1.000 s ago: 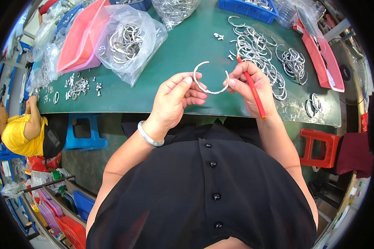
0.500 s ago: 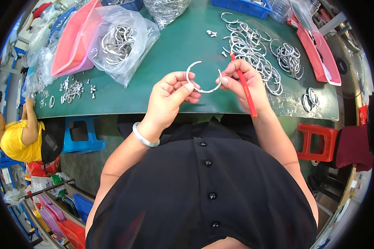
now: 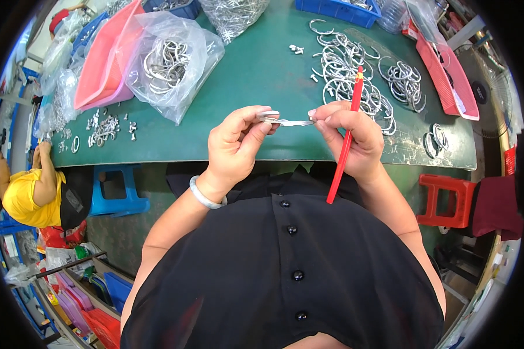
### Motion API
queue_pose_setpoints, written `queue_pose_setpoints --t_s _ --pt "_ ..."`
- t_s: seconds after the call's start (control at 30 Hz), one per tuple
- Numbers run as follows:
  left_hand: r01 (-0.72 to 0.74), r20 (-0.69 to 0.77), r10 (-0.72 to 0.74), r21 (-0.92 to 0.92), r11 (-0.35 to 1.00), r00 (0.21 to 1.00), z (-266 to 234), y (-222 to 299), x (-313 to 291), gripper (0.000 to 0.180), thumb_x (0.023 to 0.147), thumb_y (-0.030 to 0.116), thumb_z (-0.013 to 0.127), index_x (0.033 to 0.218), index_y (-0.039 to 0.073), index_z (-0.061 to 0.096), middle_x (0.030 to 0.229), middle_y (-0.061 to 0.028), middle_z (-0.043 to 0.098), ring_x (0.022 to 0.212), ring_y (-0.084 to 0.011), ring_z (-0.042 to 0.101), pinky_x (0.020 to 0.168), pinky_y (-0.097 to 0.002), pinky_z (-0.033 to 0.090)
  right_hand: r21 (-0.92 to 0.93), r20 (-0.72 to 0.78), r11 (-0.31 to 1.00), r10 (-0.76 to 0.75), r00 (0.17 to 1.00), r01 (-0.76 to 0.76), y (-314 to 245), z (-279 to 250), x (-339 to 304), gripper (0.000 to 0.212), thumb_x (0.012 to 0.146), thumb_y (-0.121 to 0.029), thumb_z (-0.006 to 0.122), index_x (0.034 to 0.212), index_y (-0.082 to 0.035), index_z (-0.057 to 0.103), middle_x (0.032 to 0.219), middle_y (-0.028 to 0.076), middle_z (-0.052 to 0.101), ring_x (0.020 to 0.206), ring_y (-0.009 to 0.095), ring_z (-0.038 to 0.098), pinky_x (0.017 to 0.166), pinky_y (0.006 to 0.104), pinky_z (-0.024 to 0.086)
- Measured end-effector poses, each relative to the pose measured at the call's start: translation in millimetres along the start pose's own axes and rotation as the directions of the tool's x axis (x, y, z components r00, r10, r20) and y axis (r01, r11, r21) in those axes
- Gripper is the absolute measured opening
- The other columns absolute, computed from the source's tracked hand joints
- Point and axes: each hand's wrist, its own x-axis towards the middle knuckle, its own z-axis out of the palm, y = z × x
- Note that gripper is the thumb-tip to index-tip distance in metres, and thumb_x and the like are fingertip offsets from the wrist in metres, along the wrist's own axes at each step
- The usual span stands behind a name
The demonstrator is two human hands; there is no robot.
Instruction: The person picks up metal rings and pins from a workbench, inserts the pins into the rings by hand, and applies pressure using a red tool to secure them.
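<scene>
Between my two hands is a silver cuff bangle (image 3: 294, 123), seen nearly edge-on above the table's near edge. My left hand (image 3: 237, 139) pinches one end between thumb and fingers. The thumb and fingertips of my right hand (image 3: 355, 135) grip the other end. A red pen-like stick (image 3: 344, 152) is also tucked in my right hand, slanting from the bangle pile down toward my shirt. Beyond my right hand lies a heap of open silver bangles (image 3: 340, 61). A second heap of bangles (image 3: 404, 81) sits to its right.
At left on the green table (image 3: 256, 70) are a clear bag of bangles (image 3: 201, 67), a pink basket (image 3: 103, 61) and small metal parts (image 3: 105, 129). A blue tray (image 3: 337, 11) and another pink basket (image 3: 442, 75) stand farther off. A person in yellow (image 3: 35, 195) works at left.
The bangle has turned from showing its open curve to nearly edge-on. My right hand has rotated, and the red stick's lower end has swung left and toward me.
</scene>
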Motion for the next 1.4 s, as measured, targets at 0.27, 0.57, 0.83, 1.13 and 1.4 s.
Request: queue_pose_setpoints --t_s 0.27,0.57,0.83,1.13,1.4 --pt "0.295 0.042 -0.296 -0.289 0.911 0.954 1.0 -1.9 4.6 0.025 0.084 0.003 0.050 0.109 -0.003 0.049 0.094 -0.0136 0.060 0.080 -0.0179 0.060 0.073 -0.0284 0.050 -0.030 0.104 0.978 -0.202 0.974 0.206 -17.3 9.1 18.4 0.020 0.067 0.011 0.063 0.077 0.000 0.050 0.075 0.013 0.060 0.067 0.023 0.061 0.057 0.0298 0.049" --pt "0.486 0.154 -0.503 -0.595 0.640 0.850 7.6 -0.2 2.8 0.024 0.086 0.006 0.050 0.109 -0.002 0.048 0.090 -0.0108 0.061 0.077 -0.0150 0.061 0.070 -0.0250 0.052 0.000 0.068 0.995 -0.100 0.993 0.100 -20.9 17.1 21.0 0.019 0.069 0.010 0.063 0.078 0.000 0.050 0.074 0.012 0.060 0.068 0.021 0.061 0.058 0.0275 0.049" --pt "0.541 0.238 -0.513 -0.598 0.591 0.824 7.0 1.4 6.3 0.022 0.086 0.007 0.050 0.106 -0.001 0.051 0.091 -0.0111 0.061 0.078 -0.0161 0.062 0.070 -0.0252 0.052 0.103 -0.069 0.993 0.065 0.996 -0.058 -15.2 18.7 18.7 0.011 0.070 0.002 0.065 0.077 -0.002 0.057 0.072 0.007 0.059 0.062 0.016 0.059 0.053 0.0247 0.045" --pt "0.490 0.179 -0.477 -0.549 0.677 0.860 3.2 -8.2 1.4 0.023 0.086 0.007 0.050 0.108 0.000 0.052 0.095 -0.0136 0.061 0.080 -0.0178 0.062 0.070 -0.0284 0.052 0.354 -0.061 0.810 0.520 0.852 -0.468 4.7 9.1 2.5 0.012 0.075 0.000 0.064 0.079 -0.003 0.053 0.068 -0.002 0.052 0.061 0.003 0.045 0.054 0.0175 0.038" --pt "0.625 0.401 -0.551 -0.717 0.307 0.731 3.4 -14.0 5.9 0.019 0.086 0.007 0.049 0.102 -0.002 0.054 0.090 -0.0132 0.060 0.075 -0.0186 0.062 0.068 -0.0271 0.053 0.408 0.157 0.727 0.541 0.826 -0.553 -10.5 19.6 24.9 0.015 0.074 -0.005 0.064 0.082 -0.002 0.052 0.070 0.003 0.056 0.064 0.008 0.054 0.057 0.0213 0.045"
